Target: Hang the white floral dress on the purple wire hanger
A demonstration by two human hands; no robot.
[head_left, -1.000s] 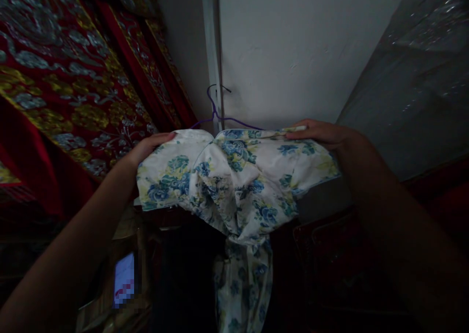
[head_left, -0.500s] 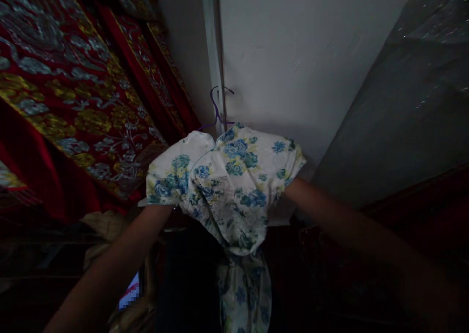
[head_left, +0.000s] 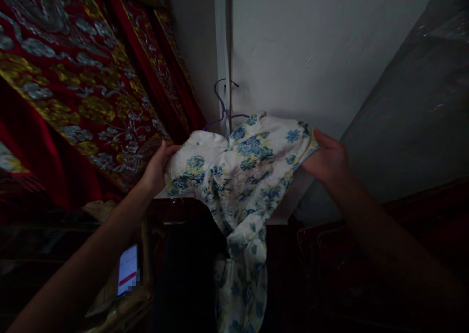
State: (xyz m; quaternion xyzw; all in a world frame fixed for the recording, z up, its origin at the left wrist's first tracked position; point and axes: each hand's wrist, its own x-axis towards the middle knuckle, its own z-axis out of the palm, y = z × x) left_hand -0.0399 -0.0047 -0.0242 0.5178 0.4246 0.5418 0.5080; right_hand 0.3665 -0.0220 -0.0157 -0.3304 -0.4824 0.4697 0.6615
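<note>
A white dress (head_left: 252,166) with blue and green flowers and short sleeves hangs on a purple hanger (head_left: 223,105), whose hook shows above the collar. My left hand (head_left: 156,169) is closed on the left sleeve's edge, with its fingertips partly behind the cloth. On the other side, my right hand (head_left: 328,156) pinches the hem of the right sleeve and draws it outward. Between the hands the bodice is stretched and creased, and the skirt trails down twisted across dark cloth at the bottom.
Red cloth (head_left: 98,98) with gold and silver embroidery hangs at the left. Behind the dress stands a pale wall (head_left: 286,44) with a narrow upright strip (head_left: 222,34). A lit phone (head_left: 127,270) lies lower left. Clear plastic sheeting (head_left: 410,103) covers the right side.
Both hands have come out of the sleeves and now grip the sleeve edges from outside. The bodice is pulled wider, its right side raised. The view has shifted slightly.
</note>
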